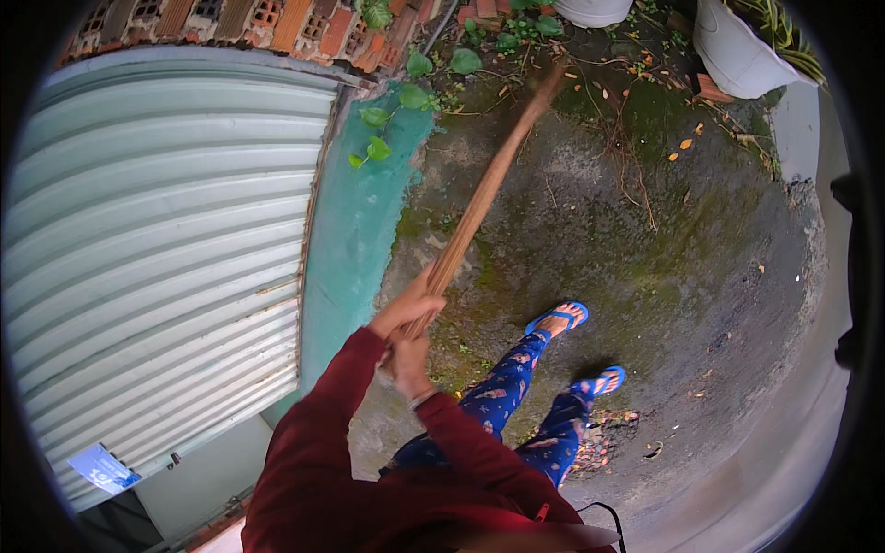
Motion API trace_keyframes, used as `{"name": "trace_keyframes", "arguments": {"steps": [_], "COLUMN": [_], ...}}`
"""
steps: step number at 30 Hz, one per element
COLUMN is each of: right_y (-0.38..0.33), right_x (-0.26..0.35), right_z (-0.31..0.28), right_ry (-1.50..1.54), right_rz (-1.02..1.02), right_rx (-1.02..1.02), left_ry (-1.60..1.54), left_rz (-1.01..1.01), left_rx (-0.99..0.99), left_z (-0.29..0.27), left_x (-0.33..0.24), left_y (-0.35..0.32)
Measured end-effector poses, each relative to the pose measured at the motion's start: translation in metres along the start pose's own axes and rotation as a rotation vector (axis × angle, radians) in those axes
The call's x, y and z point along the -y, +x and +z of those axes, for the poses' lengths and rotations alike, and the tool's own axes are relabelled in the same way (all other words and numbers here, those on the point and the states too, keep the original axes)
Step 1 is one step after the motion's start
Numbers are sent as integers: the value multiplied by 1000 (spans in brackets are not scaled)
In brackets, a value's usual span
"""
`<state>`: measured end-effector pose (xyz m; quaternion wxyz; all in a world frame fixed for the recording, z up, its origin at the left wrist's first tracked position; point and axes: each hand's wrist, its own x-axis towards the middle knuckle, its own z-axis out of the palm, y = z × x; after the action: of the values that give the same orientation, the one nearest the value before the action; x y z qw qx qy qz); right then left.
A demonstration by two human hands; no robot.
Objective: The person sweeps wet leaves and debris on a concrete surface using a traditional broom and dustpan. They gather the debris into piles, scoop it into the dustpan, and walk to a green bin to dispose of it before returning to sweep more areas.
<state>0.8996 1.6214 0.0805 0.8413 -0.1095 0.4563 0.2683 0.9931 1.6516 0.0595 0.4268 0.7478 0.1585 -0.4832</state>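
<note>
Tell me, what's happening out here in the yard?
A person in a red top and blue patterned trousers grips a long broom with both hands: the left hand higher on the stick, the right hand just below. The broom's far end reaches toward the leafy plants by the brick wall. They stand in blue sandals on mossy ground scattered with dry leaves, beside a corrugated metal sheet and white pots.

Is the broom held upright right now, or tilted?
Tilted. The broom slants forward from both hands, left hand above right hand, toward the mossy ground near the plants; its far end is blurred.
</note>
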Motion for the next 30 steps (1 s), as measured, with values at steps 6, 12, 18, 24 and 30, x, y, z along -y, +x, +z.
{"name": "trace_keyframes", "arguments": {"steps": [6,12,18,24,30], "right_y": [18,65,-30,-67,-14], "right_x": [56,223,142,87,243], "right_z": [-16,-139,-147,-98,-131], "right_ry": [-181,262,279,238,-1], "right_rz": [-12,176,10,-33,76], "right_rx": [122,508,3,156,314], "left_ry": [-74,84,564,297,87], "left_rz": [53,-75,-14,127,257], "left_rx": [-172,-306,59,39,-252], "left_z": [17,128,194,152,179], "left_x": [-29,-82,-59,-71,-129], "left_y": [33,179,88,5,116]}}
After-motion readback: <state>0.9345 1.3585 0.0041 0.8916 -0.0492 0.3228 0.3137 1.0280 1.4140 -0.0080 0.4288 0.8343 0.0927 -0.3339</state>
